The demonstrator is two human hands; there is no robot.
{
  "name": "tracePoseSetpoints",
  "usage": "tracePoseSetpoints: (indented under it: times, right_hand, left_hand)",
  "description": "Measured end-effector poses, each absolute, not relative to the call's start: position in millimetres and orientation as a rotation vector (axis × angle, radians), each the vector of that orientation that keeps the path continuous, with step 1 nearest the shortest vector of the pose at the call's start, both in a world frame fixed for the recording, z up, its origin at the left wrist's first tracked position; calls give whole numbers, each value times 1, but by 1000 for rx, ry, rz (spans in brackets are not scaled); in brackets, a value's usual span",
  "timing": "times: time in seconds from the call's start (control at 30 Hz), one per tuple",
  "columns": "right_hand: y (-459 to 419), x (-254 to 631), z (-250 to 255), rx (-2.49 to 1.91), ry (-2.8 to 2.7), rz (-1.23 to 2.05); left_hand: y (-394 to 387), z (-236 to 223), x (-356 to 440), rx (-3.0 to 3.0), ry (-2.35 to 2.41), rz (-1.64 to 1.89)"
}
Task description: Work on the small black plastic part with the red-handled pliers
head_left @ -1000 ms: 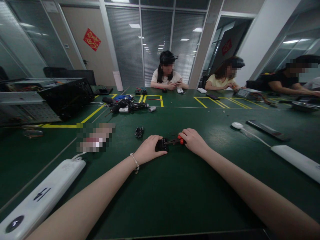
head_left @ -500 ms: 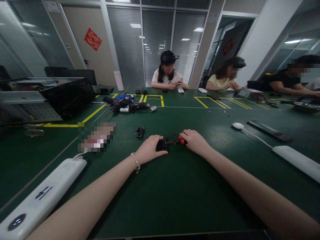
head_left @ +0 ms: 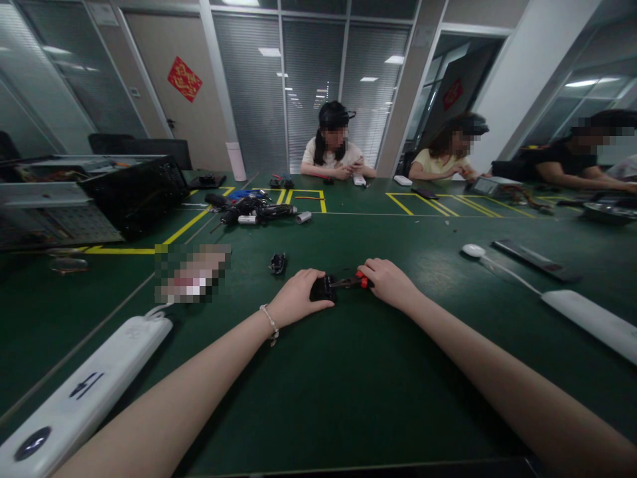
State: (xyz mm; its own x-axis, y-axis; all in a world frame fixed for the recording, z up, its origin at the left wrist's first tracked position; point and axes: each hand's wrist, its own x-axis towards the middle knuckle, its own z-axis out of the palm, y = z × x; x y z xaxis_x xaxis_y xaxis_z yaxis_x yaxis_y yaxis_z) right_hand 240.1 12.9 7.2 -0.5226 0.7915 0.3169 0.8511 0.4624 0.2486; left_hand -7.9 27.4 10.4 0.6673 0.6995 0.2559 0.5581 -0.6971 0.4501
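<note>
Near the middle of the green table, my left hand (head_left: 297, 293) grips a small black rectangular part (head_left: 323, 289) between thumb and fingers. My right hand (head_left: 385, 282) is closed around the red handles of a pair of pliers (head_left: 348, 283). The jaws point left and their tips touch the right side of the black part; whether they pinch anything there is too small to tell. Up and left of my left hand lies another small black piece (head_left: 278, 263), apart from both hands.
A white power strip (head_left: 94, 385) lies at left, another (head_left: 592, 315) at right beside a white mouse (head_left: 473, 251). Farther back are a heap of dark tools and cables (head_left: 256, 207) and an open computer case (head_left: 99, 199). Several people sit across the table.
</note>
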Motion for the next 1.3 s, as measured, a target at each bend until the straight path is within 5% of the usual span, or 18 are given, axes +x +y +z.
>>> tracePoseSetpoints:
  times: [1.3]
  right_hand:
    - [12, 239, 7, -1444, -2525, -545]
  left_hand:
    - [27, 10, -8, 2555, 997, 597]
